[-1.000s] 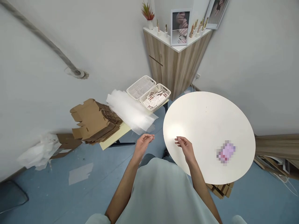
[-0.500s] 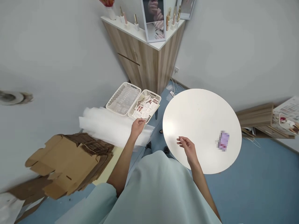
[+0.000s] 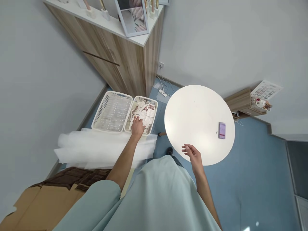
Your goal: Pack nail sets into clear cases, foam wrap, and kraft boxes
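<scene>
My left hand [image 3: 138, 127] reaches over the front of a small white basket [image 3: 154, 120], fingers stretched down toward the cards in it with the thumb apart. These small white cards [image 3: 150, 112] lie in a loose heap, some bearing rows of dark red nail-shaped pieces. Whether my fingertips touch them I cannot tell. Against its left side stands a larger white basket [image 3: 96, 118] of clear plastic packs [image 3: 115, 110]. My right hand [image 3: 193, 155] hovers by the near edge of a round white table [image 3: 194, 112], fingers loosely apart and nothing in them.
A blurred purple item [image 3: 221, 130] lies on the table's right side. White foam wrap [image 3: 103, 146] lies before the baskets, with flattened cardboard boxes [image 3: 45, 202] nearer me. Behind rises a wooden cabinet [image 3: 130, 61]. A power strip [image 3: 163, 93] with cables rests on the floor.
My left hand has moved forward, from the small basket's near corner to over its cards, and its fingers have spread. My right hand keeps its pose. The view has shifted.
</scene>
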`<state>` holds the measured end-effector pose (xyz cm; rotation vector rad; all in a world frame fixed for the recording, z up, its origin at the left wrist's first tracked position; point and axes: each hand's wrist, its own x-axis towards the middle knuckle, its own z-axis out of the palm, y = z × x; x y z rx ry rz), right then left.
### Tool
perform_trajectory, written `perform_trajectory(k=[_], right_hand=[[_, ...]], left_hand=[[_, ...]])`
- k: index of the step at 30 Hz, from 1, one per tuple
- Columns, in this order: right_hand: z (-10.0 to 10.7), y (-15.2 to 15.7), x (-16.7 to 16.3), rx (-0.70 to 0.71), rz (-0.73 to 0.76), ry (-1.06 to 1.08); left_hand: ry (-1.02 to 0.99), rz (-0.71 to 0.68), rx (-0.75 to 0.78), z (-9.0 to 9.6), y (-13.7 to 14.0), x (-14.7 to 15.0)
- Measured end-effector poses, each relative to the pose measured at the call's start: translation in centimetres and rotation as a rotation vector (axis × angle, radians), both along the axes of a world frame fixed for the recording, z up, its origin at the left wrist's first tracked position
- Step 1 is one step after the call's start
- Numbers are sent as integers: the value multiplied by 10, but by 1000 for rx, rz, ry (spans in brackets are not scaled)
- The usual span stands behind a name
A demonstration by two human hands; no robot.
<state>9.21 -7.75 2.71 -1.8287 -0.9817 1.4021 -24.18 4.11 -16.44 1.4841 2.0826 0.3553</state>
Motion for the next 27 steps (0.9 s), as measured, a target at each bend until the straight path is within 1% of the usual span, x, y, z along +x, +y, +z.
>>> perform_trajectory(k=[3, 6, 9, 12, 14, 16, 18, 20, 22, 24, 27], right_hand=[[-1, -2, -2, 14, -33, 3], [-1, 4, -1, 33, -20, 16], [-3, 15, 0, 56, 20, 37], [-8, 28, -1, 85, 71, 70], [-13, 37, -1, 109, 112, 91], [-17, 45, 1, 125, 157, 110], [-18, 53, 7, 129, 190, 129], [-18, 58, 16, 133, 201, 150], [-18, 61, 30, 143, 196, 171], [-19, 62, 47, 154, 175, 188], [-22, 60, 73, 167, 140, 183]], left_hand=[[-27, 12, 34, 2, -2, -2], [-82, 69, 50, 12, -5, -5], [-160, 173, 76, 30, -6, -4], [-302, 259, 121, 57, -9, 8], [-492, 266, 134, 77, -12, 26], [-689, 244, 125, 99, -16, 50], [-790, 188, 118, 121, -21, 78], [-847, 117, 107, 141, -26, 106], [-871, 67, 94, 156, -31, 134], [-875, 54, 88, 166, -33, 159], [-870, 83, 79, 174, -33, 194]])
